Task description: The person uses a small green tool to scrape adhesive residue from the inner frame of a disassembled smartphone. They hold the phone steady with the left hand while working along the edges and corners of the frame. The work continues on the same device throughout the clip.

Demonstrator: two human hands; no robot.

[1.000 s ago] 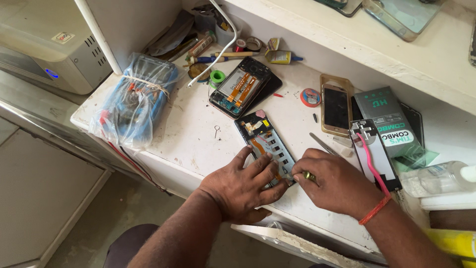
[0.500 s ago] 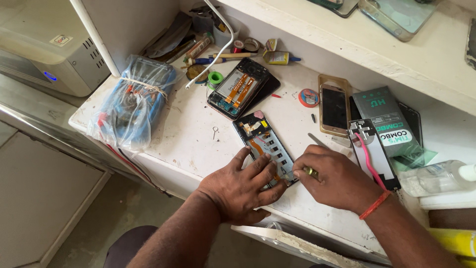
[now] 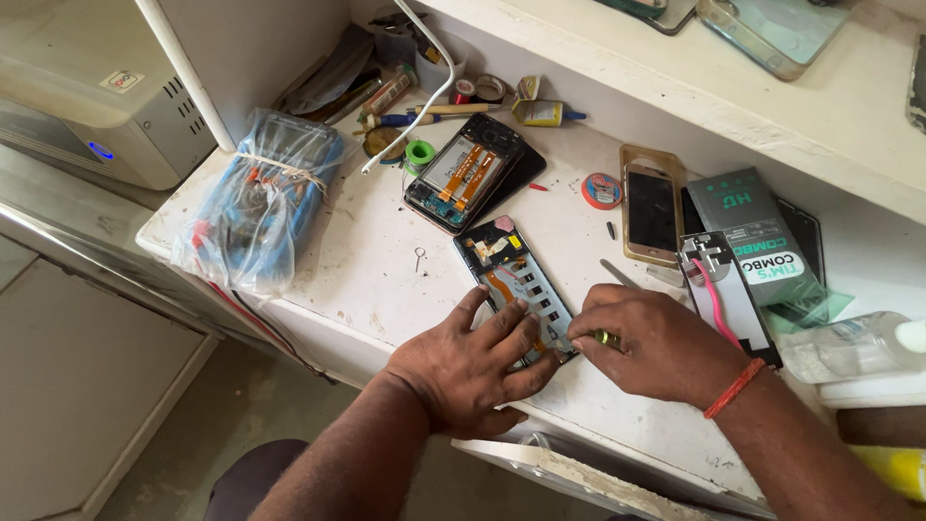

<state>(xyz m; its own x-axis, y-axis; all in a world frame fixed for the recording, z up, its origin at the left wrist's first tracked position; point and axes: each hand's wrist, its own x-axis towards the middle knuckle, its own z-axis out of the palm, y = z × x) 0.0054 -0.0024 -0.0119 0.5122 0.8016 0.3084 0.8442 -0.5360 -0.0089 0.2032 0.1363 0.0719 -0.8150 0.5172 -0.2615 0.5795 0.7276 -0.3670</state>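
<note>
Both hands work on the opened phone (image 3: 513,280): left hand (image 3: 473,367) lies flat across its lower end, right hand (image 3: 656,342) just beside pinches a small screwdriver (image 3: 606,338).

One head camera looks steeply down, close over the white workbench (image 3: 386,270).

A worn white workbench under a shelf

The white bench top (image 3: 376,260) is scuffed and stained (grey smudges all over), with a thick white shelf (image 3: 675,87) above it; left stands a pale grey cabinet (image 3: 87,386), and the floor (image 3: 193,453) below is dull concrete, evenly lit.
</note>
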